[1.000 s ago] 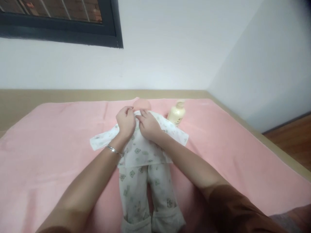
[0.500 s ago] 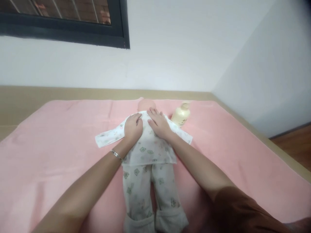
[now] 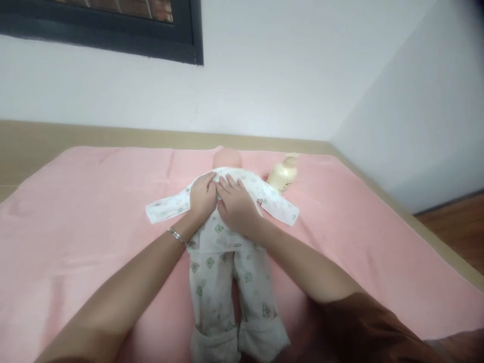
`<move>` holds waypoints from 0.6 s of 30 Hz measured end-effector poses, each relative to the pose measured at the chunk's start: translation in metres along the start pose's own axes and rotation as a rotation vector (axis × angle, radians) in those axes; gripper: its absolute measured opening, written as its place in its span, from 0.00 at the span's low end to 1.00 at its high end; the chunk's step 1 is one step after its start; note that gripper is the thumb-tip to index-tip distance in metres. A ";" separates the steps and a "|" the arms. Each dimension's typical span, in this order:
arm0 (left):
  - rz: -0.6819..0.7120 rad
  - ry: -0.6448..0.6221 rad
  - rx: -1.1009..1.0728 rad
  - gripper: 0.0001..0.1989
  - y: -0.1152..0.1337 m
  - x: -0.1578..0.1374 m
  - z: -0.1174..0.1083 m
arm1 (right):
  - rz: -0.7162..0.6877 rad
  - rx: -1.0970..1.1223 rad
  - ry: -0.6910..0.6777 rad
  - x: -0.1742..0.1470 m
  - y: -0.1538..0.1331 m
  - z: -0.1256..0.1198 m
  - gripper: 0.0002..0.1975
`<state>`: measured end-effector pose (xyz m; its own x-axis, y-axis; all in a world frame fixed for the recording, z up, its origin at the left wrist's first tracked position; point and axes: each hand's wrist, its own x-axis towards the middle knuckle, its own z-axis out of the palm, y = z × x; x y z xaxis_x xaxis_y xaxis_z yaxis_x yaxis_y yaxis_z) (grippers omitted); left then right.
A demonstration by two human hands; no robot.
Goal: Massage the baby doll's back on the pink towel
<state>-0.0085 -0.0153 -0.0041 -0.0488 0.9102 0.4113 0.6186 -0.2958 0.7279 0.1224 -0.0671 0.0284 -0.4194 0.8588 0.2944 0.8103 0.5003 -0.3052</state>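
A baby doll in white pyjamas with small green prints lies stretched out, its smooth bald head at the far end. No face shows, and its back seems to be up. My left hand grips the doll's left-hand side below the shoulder, thumb on the back, fingers curled over and partly hidden. Flat on the middle of the upper back rests my right hand, fingers extended, its thumb side against my left hand. Both sleeves spread outward. The trouser cuffs are folded at the near end.
A pale yellow pump bottle stands tilted beyond the right sleeve. Under everything lies a pink sheet on a tan surface. A white wall with a dark window frame rises behind. Brown floor shows at right.
My right hand has slid from the right shoulder toward the middle of the back and slightly nearer, meeting my left hand. My left hand stays at the side. The view has tipped slightly downward.
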 end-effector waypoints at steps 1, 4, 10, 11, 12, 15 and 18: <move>0.004 -0.001 0.001 0.25 0.000 0.000 0.000 | -0.019 0.044 -0.023 0.003 0.006 -0.001 0.28; 0.018 -0.004 0.011 0.24 0.000 0.000 0.000 | -0.054 0.177 -0.087 0.017 0.039 -0.006 0.25; 0.014 -0.008 0.026 0.24 0.004 0.001 -0.001 | 0.112 0.163 -0.067 0.027 0.069 -0.017 0.29; 0.013 -0.010 0.027 0.24 0.004 0.001 -0.001 | 0.135 0.120 -0.075 0.025 0.062 -0.017 0.29; 0.010 -0.010 0.025 0.24 0.005 0.001 -0.001 | 0.159 0.068 -0.075 0.021 0.052 -0.016 0.30; -0.002 -0.005 0.009 0.23 0.005 0.000 -0.001 | 0.168 -0.090 -0.038 0.008 0.018 -0.010 0.31; -0.015 -0.002 -0.008 0.23 0.005 0.000 -0.002 | -0.011 -0.120 -0.030 0.003 0.003 -0.005 0.29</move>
<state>-0.0074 -0.0172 0.0004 -0.0569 0.9151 0.3993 0.6112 -0.2843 0.7386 0.1255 -0.0638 0.0334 -0.4393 0.8570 0.2694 0.8479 0.4946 -0.1908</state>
